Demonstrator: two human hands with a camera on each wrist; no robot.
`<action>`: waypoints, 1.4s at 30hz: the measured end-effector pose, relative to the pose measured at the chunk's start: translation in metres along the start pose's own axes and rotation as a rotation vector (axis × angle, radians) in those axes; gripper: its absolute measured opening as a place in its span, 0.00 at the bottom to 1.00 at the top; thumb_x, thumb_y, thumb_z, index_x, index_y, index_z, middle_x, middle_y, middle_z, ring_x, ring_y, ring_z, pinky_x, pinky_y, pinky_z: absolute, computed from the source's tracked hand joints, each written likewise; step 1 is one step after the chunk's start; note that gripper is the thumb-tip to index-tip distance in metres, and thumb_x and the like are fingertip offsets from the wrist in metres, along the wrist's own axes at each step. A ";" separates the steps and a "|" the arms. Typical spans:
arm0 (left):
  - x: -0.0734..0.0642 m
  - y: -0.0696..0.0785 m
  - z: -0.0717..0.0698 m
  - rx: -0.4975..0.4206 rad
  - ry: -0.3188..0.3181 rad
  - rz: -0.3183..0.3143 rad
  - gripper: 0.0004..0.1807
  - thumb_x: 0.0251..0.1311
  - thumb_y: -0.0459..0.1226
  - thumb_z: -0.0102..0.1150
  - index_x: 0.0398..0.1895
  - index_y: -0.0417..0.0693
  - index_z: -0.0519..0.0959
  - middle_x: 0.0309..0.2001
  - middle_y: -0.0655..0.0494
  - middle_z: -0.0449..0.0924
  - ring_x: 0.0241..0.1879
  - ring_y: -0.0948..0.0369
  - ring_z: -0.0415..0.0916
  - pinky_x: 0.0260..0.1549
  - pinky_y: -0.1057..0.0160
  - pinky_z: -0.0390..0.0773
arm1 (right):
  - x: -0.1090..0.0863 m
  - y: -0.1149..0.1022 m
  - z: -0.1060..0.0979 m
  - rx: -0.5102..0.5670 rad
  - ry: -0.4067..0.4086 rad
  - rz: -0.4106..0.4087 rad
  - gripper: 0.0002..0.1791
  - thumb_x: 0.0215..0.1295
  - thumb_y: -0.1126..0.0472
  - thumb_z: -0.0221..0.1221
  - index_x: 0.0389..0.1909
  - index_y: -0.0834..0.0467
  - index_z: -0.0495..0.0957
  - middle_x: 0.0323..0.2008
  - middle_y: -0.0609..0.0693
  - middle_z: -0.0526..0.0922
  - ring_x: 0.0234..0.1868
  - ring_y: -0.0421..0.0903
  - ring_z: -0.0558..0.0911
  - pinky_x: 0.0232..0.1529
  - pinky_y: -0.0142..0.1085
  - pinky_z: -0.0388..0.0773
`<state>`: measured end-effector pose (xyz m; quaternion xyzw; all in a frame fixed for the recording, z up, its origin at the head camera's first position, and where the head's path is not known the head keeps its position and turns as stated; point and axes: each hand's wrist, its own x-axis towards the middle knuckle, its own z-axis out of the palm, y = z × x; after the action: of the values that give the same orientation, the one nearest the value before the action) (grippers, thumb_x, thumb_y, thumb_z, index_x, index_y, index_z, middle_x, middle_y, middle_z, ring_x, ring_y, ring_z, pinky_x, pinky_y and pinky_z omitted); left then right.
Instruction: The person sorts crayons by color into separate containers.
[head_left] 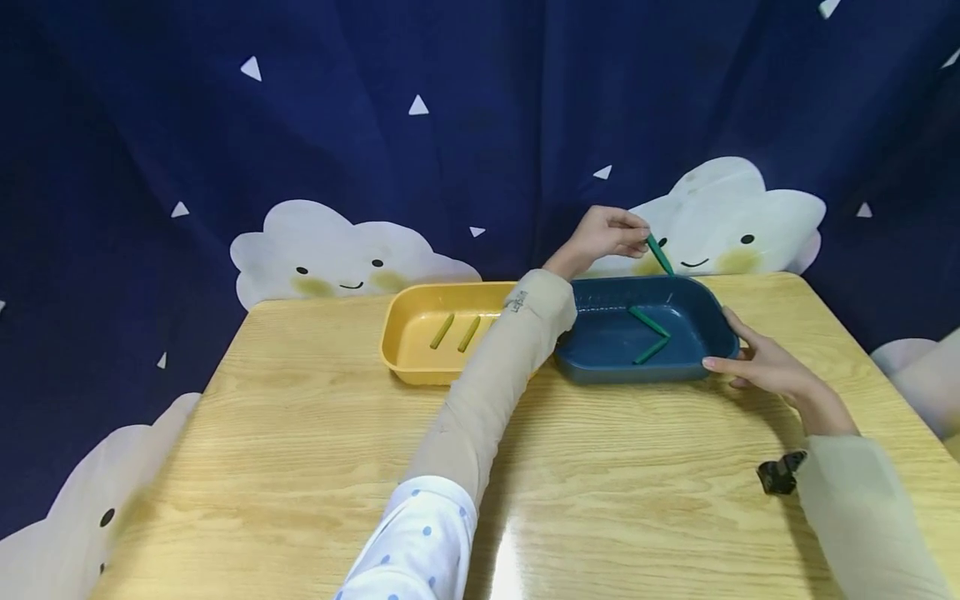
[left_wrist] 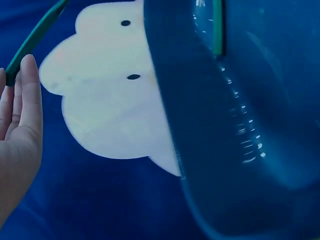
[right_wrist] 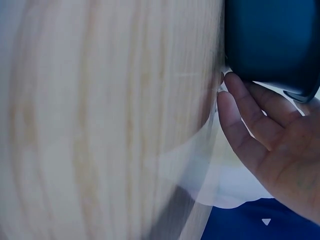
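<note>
My left hand (head_left: 603, 235) pinches a green crayon (head_left: 660, 255) above the back rim of the blue bin (head_left: 637, 373). In the left wrist view the crayon (left_wrist: 37, 37) slants up from the fingertips, clear of the bin's wall (left_wrist: 175, 100). Two more green crayons (head_left: 649, 350) lie inside the bin, their ends close together. At the bin's right end, my right hand (head_left: 776, 367) holds the corner, with digits on its side and front. The right wrist view shows fingers (right_wrist: 250, 117) bent against the bin's lower edge; part of that hand is hidden behind the bin.
A yellow bin (head_left: 420, 377) stands left of the blue one, with yellow-green crayons (head_left: 468, 333) in it; my left forearm (head_left: 480, 400) crosses its right part. Both bins sit near the back edge of the wooden table (head_left: 300, 467). A dark blue cloud-patterned curtain (head_left: 480, 125) hangs behind.
</note>
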<state>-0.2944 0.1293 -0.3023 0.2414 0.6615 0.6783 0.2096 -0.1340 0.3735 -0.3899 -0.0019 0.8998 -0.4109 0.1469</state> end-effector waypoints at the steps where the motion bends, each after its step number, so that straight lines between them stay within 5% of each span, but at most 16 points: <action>1: 0.002 -0.002 0.000 -0.025 0.011 -0.003 0.13 0.58 0.26 0.55 0.44 0.25 0.75 0.32 0.41 0.79 0.30 0.55 0.79 0.34 0.64 0.80 | -0.001 0.000 -0.001 0.001 0.001 -0.002 0.53 0.61 0.50 0.57 0.68 0.47 0.23 0.40 0.64 0.67 0.21 0.48 0.73 0.29 0.35 0.74; 5: 0.007 -0.012 0.002 -0.119 0.037 -0.028 0.15 0.57 0.25 0.54 0.47 0.25 0.74 0.32 0.41 0.79 0.33 0.54 0.80 0.36 0.65 0.79 | -0.002 -0.001 -0.002 0.010 -0.002 -0.001 0.53 0.62 0.50 0.57 0.68 0.46 0.22 0.53 0.72 0.59 0.23 0.49 0.74 0.30 0.35 0.74; 7: 0.006 -0.018 0.001 -0.168 0.043 -0.044 0.16 0.58 0.24 0.53 0.49 0.24 0.72 0.34 0.40 0.79 0.36 0.53 0.80 0.37 0.64 0.79 | -0.003 -0.001 -0.002 0.013 -0.004 0.000 0.53 0.61 0.50 0.57 0.68 0.46 0.22 0.52 0.71 0.59 0.23 0.49 0.74 0.30 0.35 0.73; 10: 0.002 -0.025 0.001 -0.227 0.062 -0.071 0.17 0.58 0.24 0.52 0.51 0.24 0.71 0.36 0.40 0.79 0.39 0.51 0.80 0.39 0.63 0.78 | -0.003 -0.002 0.000 0.012 -0.007 0.005 0.53 0.61 0.50 0.57 0.68 0.46 0.23 0.35 0.62 0.67 0.21 0.49 0.73 0.29 0.35 0.73; 12: -0.001 -0.030 0.001 -0.259 0.074 -0.079 0.17 0.58 0.23 0.51 0.51 0.23 0.70 0.36 0.40 0.79 0.40 0.50 0.79 0.40 0.63 0.78 | -0.002 -0.003 0.001 0.010 -0.006 0.008 0.53 0.61 0.49 0.57 0.68 0.46 0.23 0.24 0.52 0.63 0.20 0.48 0.73 0.29 0.35 0.73; 14: -0.001 -0.036 0.002 -0.276 0.083 -0.074 0.17 0.57 0.22 0.52 0.51 0.23 0.70 0.36 0.40 0.79 0.40 0.50 0.79 0.40 0.63 0.78 | -0.001 -0.003 0.002 0.015 -0.008 0.003 0.53 0.61 0.50 0.57 0.68 0.46 0.23 0.23 0.50 0.63 0.19 0.48 0.72 0.30 0.35 0.73; 16: 0.002 -0.043 0.004 -0.278 0.079 -0.079 0.17 0.57 0.22 0.52 0.50 0.22 0.71 0.35 0.40 0.79 0.40 0.50 0.80 0.39 0.63 0.78 | 0.000 -0.002 0.002 0.032 -0.005 0.003 0.53 0.61 0.50 0.58 0.69 0.45 0.23 0.33 0.57 0.68 0.18 0.47 0.71 0.30 0.35 0.74; 21: 0.006 -0.055 0.009 -0.162 0.030 -0.184 0.17 0.58 0.23 0.51 0.51 0.26 0.71 0.36 0.39 0.79 0.38 0.50 0.80 0.39 0.62 0.78 | 0.001 0.000 0.001 0.040 -0.007 0.013 0.52 0.62 0.53 0.57 0.69 0.46 0.24 0.25 0.53 0.66 0.17 0.47 0.70 0.29 0.35 0.75; 23: 0.005 -0.059 0.011 -0.098 -0.010 -0.243 0.17 0.58 0.23 0.52 0.51 0.26 0.71 0.38 0.38 0.79 0.37 0.49 0.80 0.38 0.61 0.79 | 0.001 -0.001 0.001 0.024 -0.008 0.010 0.52 0.62 0.53 0.57 0.69 0.47 0.24 0.17 0.45 0.56 0.18 0.47 0.71 0.29 0.35 0.74; 32: 0.005 -0.073 0.015 0.160 -0.180 -0.479 0.13 0.55 0.21 0.53 0.44 0.27 0.77 0.38 0.41 0.80 0.30 0.50 0.80 0.30 0.62 0.80 | 0.002 -0.001 0.004 0.040 -0.002 0.005 0.53 0.61 0.51 0.58 0.69 0.45 0.24 0.16 0.44 0.56 0.17 0.48 0.71 0.29 0.36 0.73; 42: 0.004 -0.080 0.017 0.262 -0.196 -0.522 0.13 0.58 0.23 0.51 0.47 0.30 0.76 0.38 0.40 0.79 0.31 0.51 0.79 0.32 0.61 0.80 | 0.001 -0.001 0.005 0.029 0.005 0.001 0.53 0.61 0.51 0.58 0.69 0.45 0.25 0.15 0.45 0.58 0.18 0.48 0.71 0.30 0.36 0.73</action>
<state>-0.2906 0.1482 -0.3823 0.1526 0.7597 0.4840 0.4067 -0.1333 0.3689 -0.3921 0.0015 0.8941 -0.4237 0.1450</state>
